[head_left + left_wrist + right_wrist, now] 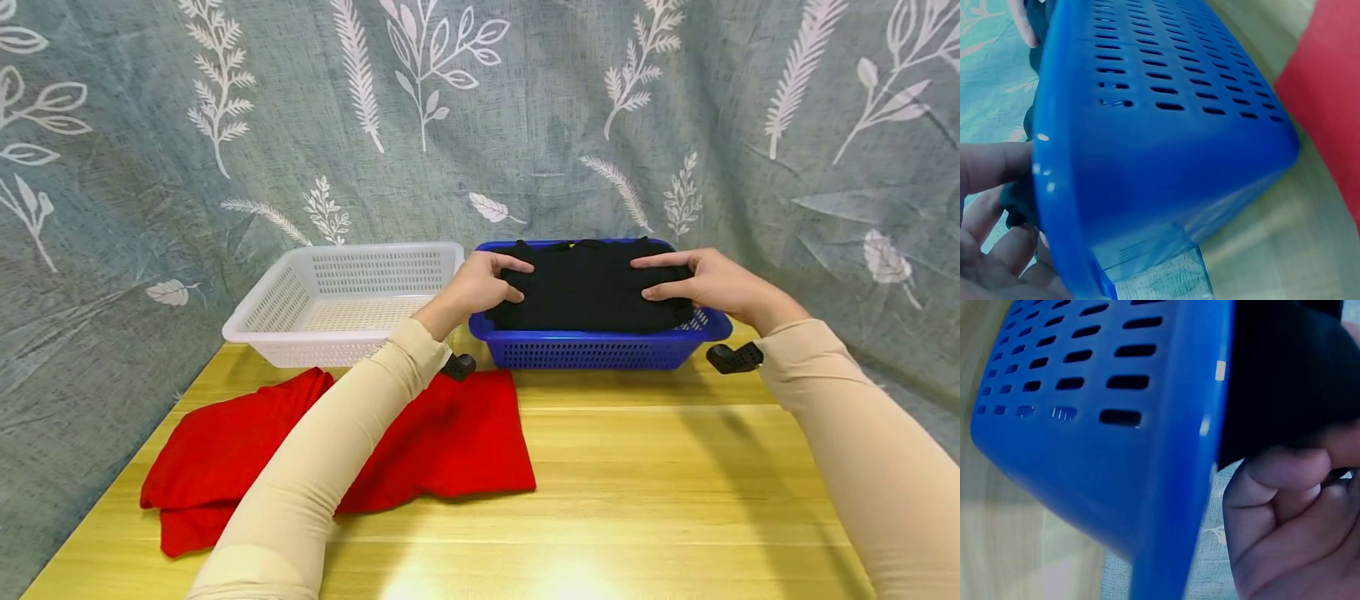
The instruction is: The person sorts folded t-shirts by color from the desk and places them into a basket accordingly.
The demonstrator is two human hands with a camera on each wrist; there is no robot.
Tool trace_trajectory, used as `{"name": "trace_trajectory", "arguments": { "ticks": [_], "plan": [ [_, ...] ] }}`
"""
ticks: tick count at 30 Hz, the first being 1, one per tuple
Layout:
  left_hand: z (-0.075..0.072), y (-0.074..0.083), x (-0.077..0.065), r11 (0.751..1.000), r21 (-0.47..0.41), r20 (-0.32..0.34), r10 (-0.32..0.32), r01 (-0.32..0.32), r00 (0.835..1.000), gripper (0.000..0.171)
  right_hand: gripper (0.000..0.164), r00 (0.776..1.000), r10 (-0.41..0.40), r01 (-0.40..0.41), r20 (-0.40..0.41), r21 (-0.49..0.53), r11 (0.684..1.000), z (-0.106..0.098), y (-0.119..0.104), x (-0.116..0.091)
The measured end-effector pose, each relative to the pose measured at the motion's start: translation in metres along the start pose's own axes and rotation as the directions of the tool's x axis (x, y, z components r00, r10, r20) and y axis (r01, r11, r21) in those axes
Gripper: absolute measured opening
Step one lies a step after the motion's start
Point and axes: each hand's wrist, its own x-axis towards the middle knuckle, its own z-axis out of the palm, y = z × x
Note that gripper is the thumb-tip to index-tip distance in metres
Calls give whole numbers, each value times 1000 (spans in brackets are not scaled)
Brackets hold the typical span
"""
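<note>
A folded black cloth (585, 287) lies in the blue basket (585, 350), filling most of it and rising to about the rim. My left hand (480, 279) grips the cloth's left end, thumb and forefinger showing on top. In the left wrist view, that hand's fingers (997, 165) are partly hidden behind the basket rim. At the opposite end, my right hand (716, 283) holds the cloth between thumb and fingers. The right wrist view shows the dark fabric (1291, 381) bunched at the fingers (1291, 469), just beyond the rim.
A white basket (360, 317) stands left of the blue one, behind my left forearm. Red cloth (465, 450) lies spread on the wooden table (637, 483) in front of it, partly covered by that arm. A patterned grey-green curtain (540, 108) hangs close behind the baskets.
</note>
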Motion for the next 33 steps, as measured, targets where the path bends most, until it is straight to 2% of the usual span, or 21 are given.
{"name": "trace_trajectory", "arguments": {
  "ticks": [3,6,10,14,20,33],
  "plan": [
    [3,-2,0,988,149,-28,40,-35,999,46,65,1000,-4,4,-12,-46,999,4,-1,4],
    [4,-3,-2,958,282,-45,68,-53,997,45,63,1000,-11,10,-11,-119,993,9,0,8],
    [5,-2,-6,934,349,-49,93,-70,994,38,57,999,-42,35,-24,-233,972,10,3,10],
    [2,0,-12,929,358,-46,123,-99,991,31,51,996,-42,21,-74,-260,965,5,5,5],
    [-1,-1,-23,927,353,-6,140,-129,990,26,47,991,-28,-3,-134,-226,974,0,2,-2],
    [1,8,-42,926,305,82,207,-222,975,24,45,985,-96,66,-141,-201,977,13,-13,-15]
  ]
}}
